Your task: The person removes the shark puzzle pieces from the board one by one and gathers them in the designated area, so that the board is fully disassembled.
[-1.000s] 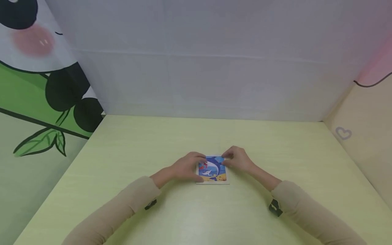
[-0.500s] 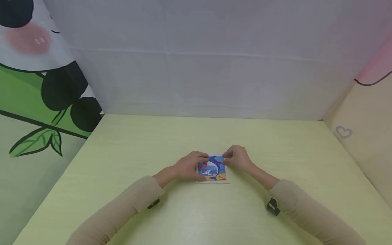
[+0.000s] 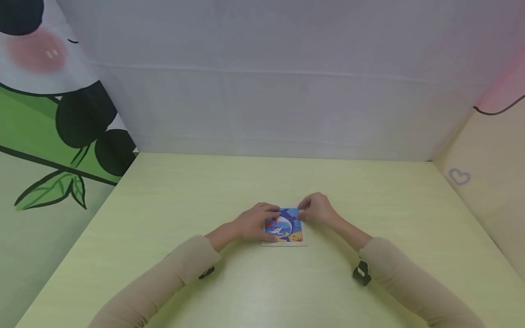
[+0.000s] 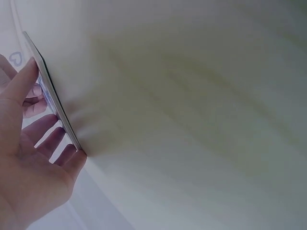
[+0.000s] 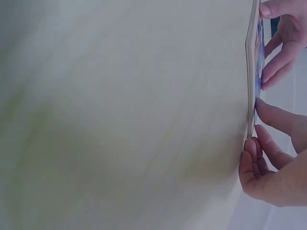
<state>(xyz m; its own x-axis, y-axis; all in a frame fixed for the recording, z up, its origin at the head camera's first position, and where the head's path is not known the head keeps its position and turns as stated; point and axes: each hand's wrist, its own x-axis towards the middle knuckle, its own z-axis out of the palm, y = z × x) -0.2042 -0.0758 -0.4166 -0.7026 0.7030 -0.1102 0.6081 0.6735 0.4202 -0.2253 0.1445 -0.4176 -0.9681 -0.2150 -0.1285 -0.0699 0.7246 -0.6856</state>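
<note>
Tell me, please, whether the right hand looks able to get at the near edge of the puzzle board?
Probably yes: the right hand rests at the puzzle board's far right corner, and nothing lies beside its near edge.

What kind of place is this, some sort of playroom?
Probably a small screened-off booth with a child-friendly look. A pale green table is walled in by a plain white backdrop, a cartoon panda panel and a cream panel with a heart. Both hands rest on a picture puzzle board.

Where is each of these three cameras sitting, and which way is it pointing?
Head: worn on the head, looking forward and down at the table; both sleeved arms, left hand and right hand at the puzzle board.
Left wrist: skims the tabletop, sees left hand's fingers.
Right wrist: likewise, right hand.
All share the board.
</note>
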